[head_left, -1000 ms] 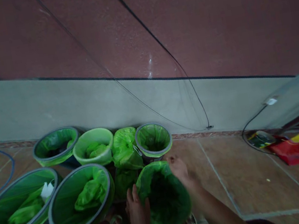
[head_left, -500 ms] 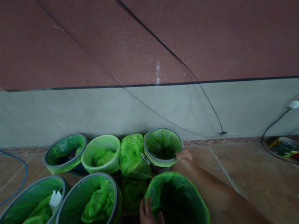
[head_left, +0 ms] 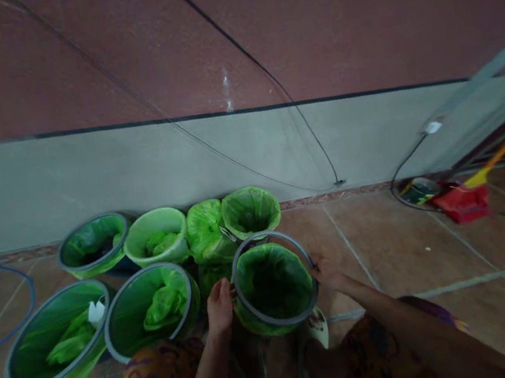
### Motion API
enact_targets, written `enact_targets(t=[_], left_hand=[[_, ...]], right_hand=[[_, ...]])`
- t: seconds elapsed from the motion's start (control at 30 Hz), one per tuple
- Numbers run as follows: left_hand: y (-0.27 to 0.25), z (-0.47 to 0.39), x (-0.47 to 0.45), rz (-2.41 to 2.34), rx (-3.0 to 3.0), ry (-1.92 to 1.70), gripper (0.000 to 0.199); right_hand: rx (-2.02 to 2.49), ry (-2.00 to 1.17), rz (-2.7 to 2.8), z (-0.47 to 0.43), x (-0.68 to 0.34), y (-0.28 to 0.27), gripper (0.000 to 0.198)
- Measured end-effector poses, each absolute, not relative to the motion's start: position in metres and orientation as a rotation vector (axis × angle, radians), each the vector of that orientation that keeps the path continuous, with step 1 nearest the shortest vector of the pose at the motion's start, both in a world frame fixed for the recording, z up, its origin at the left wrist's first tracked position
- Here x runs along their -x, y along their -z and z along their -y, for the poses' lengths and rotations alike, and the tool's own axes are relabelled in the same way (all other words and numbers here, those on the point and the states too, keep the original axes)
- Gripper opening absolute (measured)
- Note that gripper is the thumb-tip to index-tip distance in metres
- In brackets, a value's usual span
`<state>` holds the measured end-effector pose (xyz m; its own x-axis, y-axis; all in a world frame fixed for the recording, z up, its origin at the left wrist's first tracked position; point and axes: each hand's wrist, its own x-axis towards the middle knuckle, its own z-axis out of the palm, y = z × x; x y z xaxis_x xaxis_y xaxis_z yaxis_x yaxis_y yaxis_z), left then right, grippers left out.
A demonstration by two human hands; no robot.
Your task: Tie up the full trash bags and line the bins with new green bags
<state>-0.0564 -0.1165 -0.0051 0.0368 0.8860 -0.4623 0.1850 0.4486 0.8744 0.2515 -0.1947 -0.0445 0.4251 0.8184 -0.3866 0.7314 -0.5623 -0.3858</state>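
A grey ring (head_left: 279, 322) sits around the mouth of the bin in front of me, its far side standing off from the liner edge. A green plastic liner (head_left: 274, 275) covers the inside of this bin. My left hand (head_left: 220, 305) grips the ring's left side, and my right hand (head_left: 329, 274) has its fingers closed on the right side. Right behind stands another bin (head_left: 251, 210) with a green liner folded over its rim and no ring on it. A stuffed green bag (head_left: 207, 229) is beside that bin.
To the left are more lined bins, among them a large grey-rimmed bin (head_left: 60, 340) and a pale green bin (head_left: 156, 236). A blue hose (head_left: 26, 285) lies at far left. A red dustpan (head_left: 465, 202) and black cable (head_left: 399, 180) lie right, near the wall.
The grey ring has come off the back bin and is now at the front bin's mouth. My left hand has left the liner for the ring; my right hand has moved nearer me.
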Motion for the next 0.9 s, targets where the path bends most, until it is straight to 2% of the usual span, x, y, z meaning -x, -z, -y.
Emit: enact_targets(t=[0.17,0.33,0.9], left_hand=[[0.017,0.129,0.043,-1.541,-1.516,-0.313,0.027],[0.016,0.130,0.037,-1.664,-1.719,-0.124,0.031],[0.023,0.116,0.046,-1.802,-1.852,0.112,0.035]], right_hand=[[2.653,-0.873,1.461,0.215,-0.247,0.049,0.029],[2.682,-0.906,1.425,0.213,-0.240,0.053,0.030],[2.602,-0.862,1.449,0.205,-0.224,0.073,0.030]])
